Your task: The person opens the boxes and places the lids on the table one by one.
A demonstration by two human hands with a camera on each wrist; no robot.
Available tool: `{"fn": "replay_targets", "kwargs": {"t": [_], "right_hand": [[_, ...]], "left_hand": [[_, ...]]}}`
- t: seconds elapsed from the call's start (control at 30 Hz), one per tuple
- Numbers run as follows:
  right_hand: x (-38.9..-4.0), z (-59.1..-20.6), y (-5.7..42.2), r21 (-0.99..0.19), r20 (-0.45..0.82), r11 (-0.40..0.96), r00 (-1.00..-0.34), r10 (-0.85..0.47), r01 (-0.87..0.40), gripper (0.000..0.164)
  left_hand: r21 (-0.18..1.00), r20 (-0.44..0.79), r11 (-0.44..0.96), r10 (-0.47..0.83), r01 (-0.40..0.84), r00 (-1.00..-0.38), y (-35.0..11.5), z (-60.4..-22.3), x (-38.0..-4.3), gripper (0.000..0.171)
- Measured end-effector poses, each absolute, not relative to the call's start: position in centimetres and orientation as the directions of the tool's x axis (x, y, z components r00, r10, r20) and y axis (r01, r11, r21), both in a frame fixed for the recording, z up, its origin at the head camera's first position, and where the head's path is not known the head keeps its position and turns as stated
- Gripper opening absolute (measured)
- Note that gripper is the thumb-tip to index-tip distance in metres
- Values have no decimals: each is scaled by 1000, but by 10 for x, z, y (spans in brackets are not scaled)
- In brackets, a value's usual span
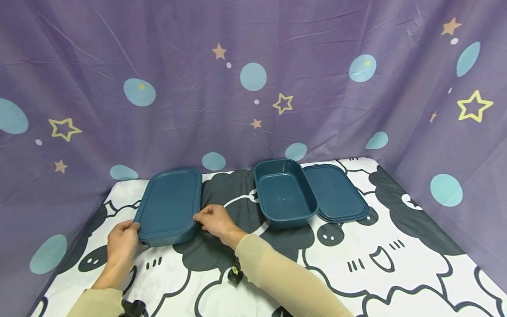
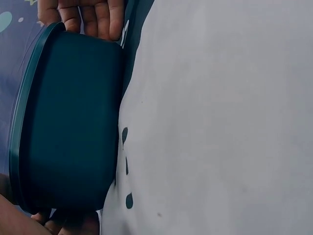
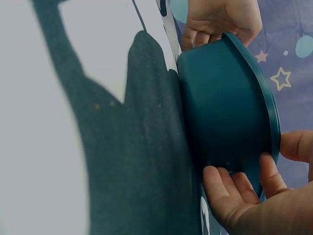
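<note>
A dark teal food container (image 2: 73, 117) stands at the left of the cloth, with a flat lid (image 1: 170, 202) of the same colour over its top. My left hand (image 1: 122, 242) grips its near left corner, thumb at the lid's edge and fingers curled below along the side wall. On the opposite side my right hand (image 1: 218, 222) pinches the rim between thumb and index finger. In the right wrist view, the other right fingers (image 3: 222, 188) lie against the wall under the rim.
An open, empty teal container (image 1: 283, 193) stands right of centre. Beside it a second flat lid (image 1: 336, 191) lies by its right wall. A cartoon-print cloth (image 1: 340, 264) covers the table, and a purple curtain (image 1: 190, 110) hangs behind and at both sides.
</note>
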State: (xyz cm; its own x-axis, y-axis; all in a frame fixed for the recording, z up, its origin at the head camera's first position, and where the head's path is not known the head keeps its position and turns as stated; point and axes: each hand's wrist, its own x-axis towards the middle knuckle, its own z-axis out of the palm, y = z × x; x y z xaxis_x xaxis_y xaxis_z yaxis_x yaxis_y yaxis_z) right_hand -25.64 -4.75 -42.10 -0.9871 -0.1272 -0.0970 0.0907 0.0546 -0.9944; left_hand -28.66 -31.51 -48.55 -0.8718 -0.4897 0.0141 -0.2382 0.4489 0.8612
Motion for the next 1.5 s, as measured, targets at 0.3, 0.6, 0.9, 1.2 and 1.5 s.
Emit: {"fn": "replay_targets", "kwargs": {"t": [0.3, 0.6, 0.9, 1.2, 1.5], "right_hand": [[-255, -423, -41, -996, -80, 51, -989, -121, 75, 12], [-252, -425, -35, -996, -74, 53, -991, -114, 69, 12], [-254, -426, -30, -998, -64, 36, -991, -119, 60, 12], [-255, -426, -25, -997, -67, 37, -991, -113, 63, 14], [-255, -425, -20, -997, -69, 42, -992, -107, 64, 13]], "left_hand": [[862, 2, 447, -474, -239, -881, -310, -484, -288, 53], [872, 8, 432, -480, -228, -877, -304, -490, -288, 53], [876, 11, 430, -467, -216, -884, -297, -488, -288, 53], [905, -17, 379, -425, -195, -905, -263, -432, -254, 49], [888, -19, 407, -435, -215, -900, -281, -467, -279, 51]]}}
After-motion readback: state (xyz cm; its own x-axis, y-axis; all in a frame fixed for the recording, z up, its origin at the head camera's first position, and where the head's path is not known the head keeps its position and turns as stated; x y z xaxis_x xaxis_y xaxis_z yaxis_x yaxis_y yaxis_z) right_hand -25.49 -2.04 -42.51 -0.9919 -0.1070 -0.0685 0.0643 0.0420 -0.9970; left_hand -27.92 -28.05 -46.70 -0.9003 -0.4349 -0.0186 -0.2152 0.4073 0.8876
